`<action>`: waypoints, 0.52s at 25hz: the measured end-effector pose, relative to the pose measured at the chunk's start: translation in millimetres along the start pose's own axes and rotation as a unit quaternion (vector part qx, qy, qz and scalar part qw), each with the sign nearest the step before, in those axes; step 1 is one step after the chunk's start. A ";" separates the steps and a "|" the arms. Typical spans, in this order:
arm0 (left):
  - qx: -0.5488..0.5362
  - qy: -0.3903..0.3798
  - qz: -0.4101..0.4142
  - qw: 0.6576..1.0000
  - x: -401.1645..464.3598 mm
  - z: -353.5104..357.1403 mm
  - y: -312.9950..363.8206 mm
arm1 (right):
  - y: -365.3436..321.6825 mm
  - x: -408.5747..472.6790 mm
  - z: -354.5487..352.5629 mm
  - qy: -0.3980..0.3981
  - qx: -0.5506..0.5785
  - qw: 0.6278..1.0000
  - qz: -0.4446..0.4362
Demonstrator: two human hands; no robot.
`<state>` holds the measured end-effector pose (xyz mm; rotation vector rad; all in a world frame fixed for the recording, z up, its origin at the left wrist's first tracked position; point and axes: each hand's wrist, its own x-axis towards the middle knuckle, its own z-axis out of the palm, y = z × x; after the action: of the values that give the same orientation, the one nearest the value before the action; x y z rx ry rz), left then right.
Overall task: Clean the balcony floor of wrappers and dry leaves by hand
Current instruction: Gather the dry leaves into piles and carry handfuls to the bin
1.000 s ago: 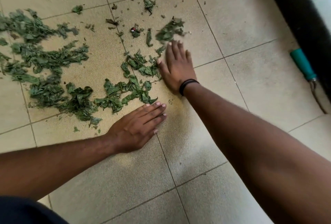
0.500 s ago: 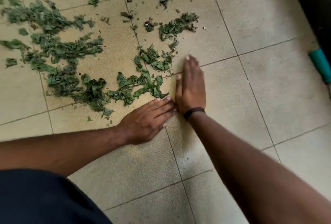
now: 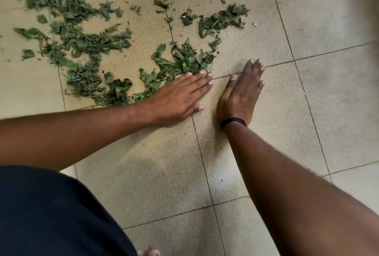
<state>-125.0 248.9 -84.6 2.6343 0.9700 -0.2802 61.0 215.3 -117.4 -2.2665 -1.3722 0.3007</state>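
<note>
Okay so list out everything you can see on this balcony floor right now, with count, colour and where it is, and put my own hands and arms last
leaf pile: one heap, green, just beyond the left hand's fingertips
leaf clump: one, green, further out, beyond the right hand
scattered leaves: many, green, spread over the far-left tiles
wrapper scrap: one small piece, red and white, among leaves near the far grout line; too small to tell more
floor tiles: many, beige, dark grout lines, the whole view
wristband: one, black, on the right wrist
dark garment: one, navy, bottom left
left hand: one, flat on the floor, fingers straight, at the pile's near edge
right hand: one, flat on bare tile, beside the left hand
</note>
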 end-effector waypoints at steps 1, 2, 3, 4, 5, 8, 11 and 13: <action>0.003 0.000 0.013 1.000 -0.4 -0.1 1.9 | -0.7 0.3 0.0 0.003 -0.001 1.000 -0.001; 0.012 -0.006 0.031 0.999 -4.5 3.8 6.5 | -0.6 -0.1 -0.1 0.006 0.003 1.000 -0.006; 0.017 -0.024 0.052 0.998 -11.2 8.1 14.2 | 0.2 -1.0 -0.1 0.010 0.011 1.000 -0.012; 0.024 -0.047 0.077 0.996 -17.4 12.5 20.7 | 1.3 -1.7 -0.1 0.013 0.019 1.000 -0.017; 0.037 -0.073 0.101 0.992 -20.4 14.3 24.3 | 1.7 -1.9 0.2 0.017 0.026 0.999 -0.020; 0.068 -0.089 0.148 0.983 -0.6 1.4 14.0 | 1.7 -2.0 0.7 0.021 0.039 0.999 -0.011; 0.077 -0.062 0.117 0.988 26.5 -16.4 4.4 | -0.9 -0.8 -1.1 0.012 0.047 0.999 -0.015; 0.048 -0.047 0.074 0.995 29.6 -23.0 5.4 | -0.9 -1.4 -2.0 0.008 0.035 0.999 -0.017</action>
<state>-97.6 270.9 -70.6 2.7345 0.7446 -0.4212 60.5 213.8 -115.2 -2.1805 -1.3699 0.3141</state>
